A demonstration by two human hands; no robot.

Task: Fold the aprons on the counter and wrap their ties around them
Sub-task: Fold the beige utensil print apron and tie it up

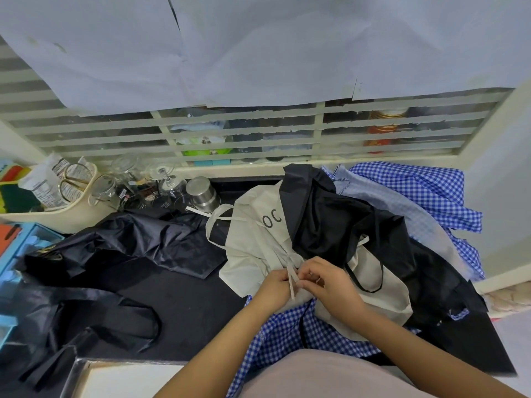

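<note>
Several aprons: heaped loose on the dark counter [184, 311], none folded.
Black apron, left [123, 245]: crumpled and spread flat, straps trailing toward the near edge.
Black apron, right [339, 225]: draped over the pile, overlapping the cream one.
Blue gingham aprons [425, 191]: bunched against the right wall; more check cloth under the pile at the near edge.
Cream apron [253, 239]: centre of the counter, letters "OC" showing, neck loop lying to its left.
Left hand [274, 285]: closed on the cream apron's tie [291, 280], thumb and fingers pinching.
Right hand [324, 280]: touching the left, fingers pinched on the same tie, resting on the cream cloth.
Steel cup [201, 193]: behind the pile, beside the glassware [138, 179].
</note>
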